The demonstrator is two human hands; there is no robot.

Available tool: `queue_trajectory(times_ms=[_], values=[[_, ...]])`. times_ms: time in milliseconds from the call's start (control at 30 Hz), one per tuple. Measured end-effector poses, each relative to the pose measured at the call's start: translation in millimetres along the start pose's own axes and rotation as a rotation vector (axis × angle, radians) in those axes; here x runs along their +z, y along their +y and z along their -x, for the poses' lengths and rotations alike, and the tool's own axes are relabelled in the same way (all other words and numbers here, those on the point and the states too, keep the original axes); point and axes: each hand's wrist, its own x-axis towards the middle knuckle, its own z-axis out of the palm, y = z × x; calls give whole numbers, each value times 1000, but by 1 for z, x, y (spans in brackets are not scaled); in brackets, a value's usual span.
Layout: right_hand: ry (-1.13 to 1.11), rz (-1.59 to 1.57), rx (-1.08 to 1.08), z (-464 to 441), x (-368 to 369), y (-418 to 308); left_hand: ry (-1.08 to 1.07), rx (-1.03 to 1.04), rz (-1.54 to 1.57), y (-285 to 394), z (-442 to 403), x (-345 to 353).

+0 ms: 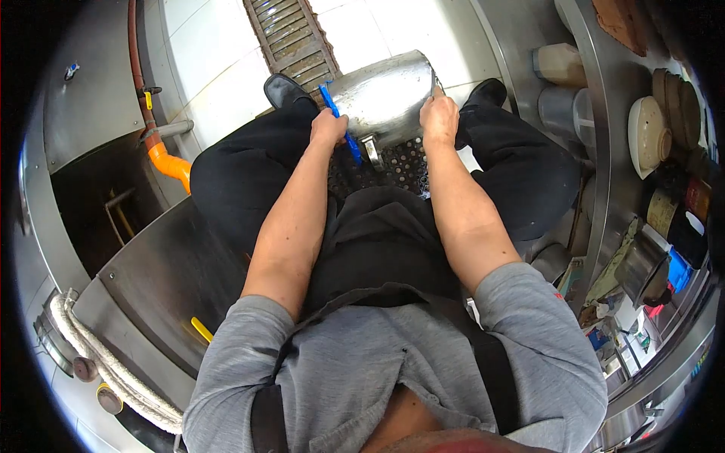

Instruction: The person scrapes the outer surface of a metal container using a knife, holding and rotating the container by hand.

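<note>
A dented, shiny metal container [389, 89], rounded like a large pot, lies on its side between my feet. A metal bracket-like piece [371, 152] shows at its near side. My left hand [329, 128] is closed around a narrow blue strip-like piece [353, 149] at the container's left end; whether the strip belongs to the container I cannot tell. My right hand [439, 118] grips the rim at the container's right end, its fingers partly hidden behind the edge. Beneath the container is a black mat with holes [400, 166].
A slatted floor drain [291, 34] runs across the white tiles ahead. To my left are an orange pipe [168, 162] and a steel cabinet [162, 291]. On my right, steel shelving [600, 158] holds bowls [646, 137], tubs and pans close beside my knee.
</note>
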Motion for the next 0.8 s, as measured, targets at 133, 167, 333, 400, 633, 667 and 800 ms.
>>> queue_trajectory(times_ms=[133, 167, 333, 400, 633, 667, 800], values=[[-22, 4, 25, 8, -6, -2, -26, 0, -32, 3, -2, -1], [-21, 6, 27, 9, -5, -1, -34, -8, -54, 5, -2, -1], [-15, 38, -2, -1, -2, 4, 18, 36, -112, 8, 3, -4], [-19, 41, 11, 0, 1, 2, 48, 95, -174, 6, 5, -4], [19, 47, 4, 10, -4, 4, -28, -11, -36, 5, -2, 1], [19, 47, 4, 8, -5, 4, -20, -28, -16, 3, -3, 1], [32, 126, 15, -19, 0, 27, -8, 11, -35, 0, -2, 0]])
